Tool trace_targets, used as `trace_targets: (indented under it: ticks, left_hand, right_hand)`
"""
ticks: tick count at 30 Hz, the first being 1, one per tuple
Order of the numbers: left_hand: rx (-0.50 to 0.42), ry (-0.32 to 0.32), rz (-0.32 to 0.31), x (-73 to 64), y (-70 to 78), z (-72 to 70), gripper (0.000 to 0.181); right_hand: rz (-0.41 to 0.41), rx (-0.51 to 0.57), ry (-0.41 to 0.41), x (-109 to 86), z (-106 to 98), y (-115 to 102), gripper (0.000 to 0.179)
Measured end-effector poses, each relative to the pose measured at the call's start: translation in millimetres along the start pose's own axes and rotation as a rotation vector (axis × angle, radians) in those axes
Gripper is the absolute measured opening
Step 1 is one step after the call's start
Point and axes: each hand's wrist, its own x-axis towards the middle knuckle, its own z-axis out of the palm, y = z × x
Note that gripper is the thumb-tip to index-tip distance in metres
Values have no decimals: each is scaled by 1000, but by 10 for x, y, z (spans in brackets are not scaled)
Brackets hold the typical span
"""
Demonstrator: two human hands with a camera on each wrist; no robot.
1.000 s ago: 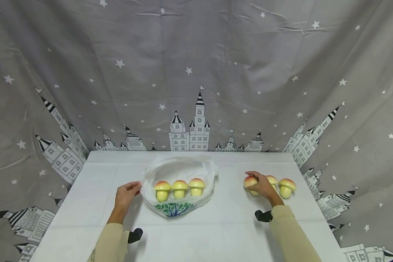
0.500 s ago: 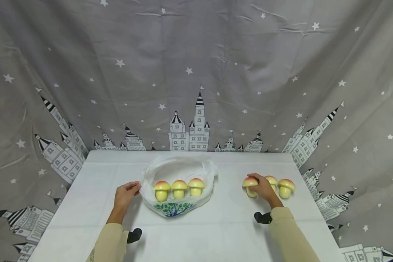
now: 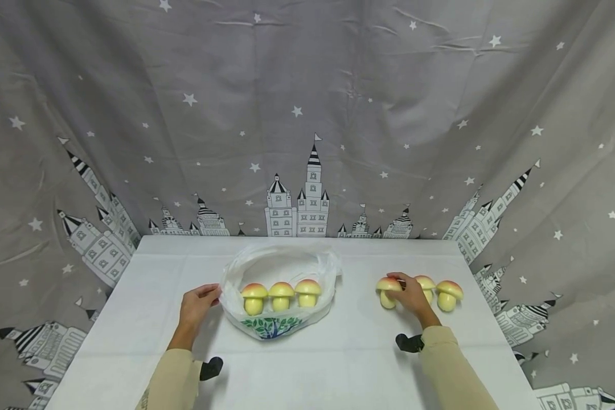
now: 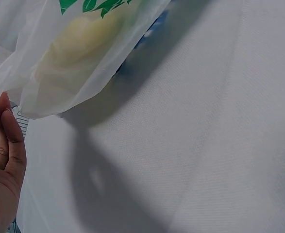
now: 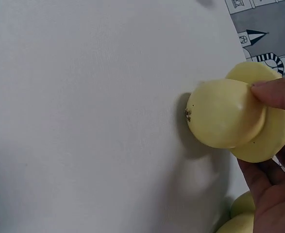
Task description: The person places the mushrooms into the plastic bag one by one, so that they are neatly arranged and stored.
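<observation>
A white, see-through plastic bag with a green leaf print lies with its mouth wide on the left half of the table. Three toy mushrooms, yellow with reddish caps, stand in a row inside it. My left hand pinches the bag's left rim between thumb and fingertips, as the left wrist view also shows. On the right, my right hand holds another toy mushroom, thumb on one side and fingers round the cap. Just right of that hand are two more mushrooms, one partly hidden behind it.
A white cloth covers the table. Behind it hangs a grey curtain printed with castles and stars. Bare table lies between the bag and the right-hand mushrooms. A dark wrist strap part sticks out beside the left sleeve.
My right hand has shifted the gripped mushroom slightly left, away from the two beside it. My left hand and the bag have stayed in place.
</observation>
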Motion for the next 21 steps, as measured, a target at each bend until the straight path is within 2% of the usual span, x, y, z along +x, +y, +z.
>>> trace_targets:
  ticks: [12,21]
  left_hand:
    - [-31,0,5,-25,38,-6,30]
    - [-19,-1,3,-1,0,24,32]
  right_hand:
    - [22,102,33,-2,69,6,48]
    - [59,74,41,-1,87,-53,48]
